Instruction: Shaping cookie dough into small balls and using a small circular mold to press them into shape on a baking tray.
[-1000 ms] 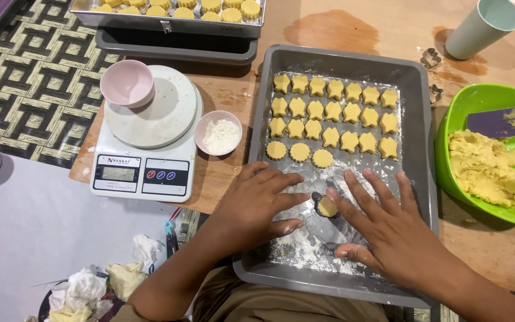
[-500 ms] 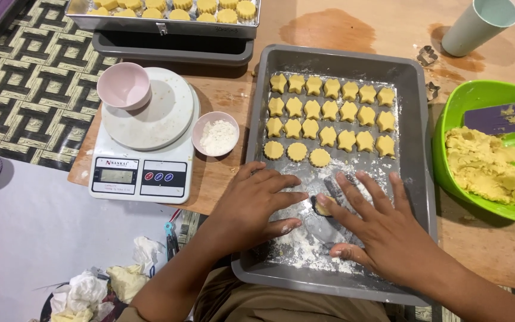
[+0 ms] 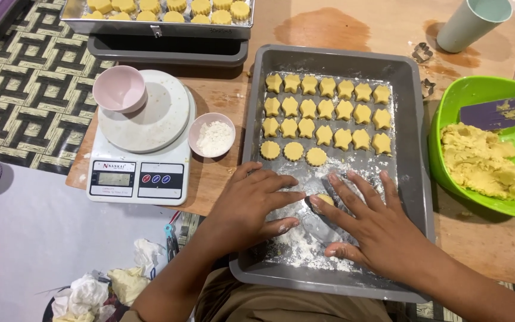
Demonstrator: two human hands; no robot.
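Observation:
A grey metal baking tray (image 3: 412, 149) lies in front of me, dusted with white flour at its near end. Rows of yellow star-shaped dough pieces (image 3: 326, 110) fill its far half, with three round fluted ones (image 3: 294, 151) below them. My left hand (image 3: 251, 203) and my right hand (image 3: 372, 229) rest flat on the floured near half, fingers spread. A small lump of yellow dough (image 3: 325, 199) shows between their fingertips, touched by my right index finger. Neither hand grips anything.
A white kitchen scale (image 3: 141, 146) with a pink bowl (image 3: 120, 89) stands left, beside a small bowl of flour (image 3: 212, 135). A green bowl of yellow dough (image 3: 487, 156) with a purple scraper sits right. A second tray of cookies (image 3: 168, 12), a teal cup (image 3: 471, 22) and metal cutters (image 3: 422, 52) lie beyond.
Both hands shifted slightly on the floured tray; the dough lump between them slid a little to the right and my right fingers closed in over it.

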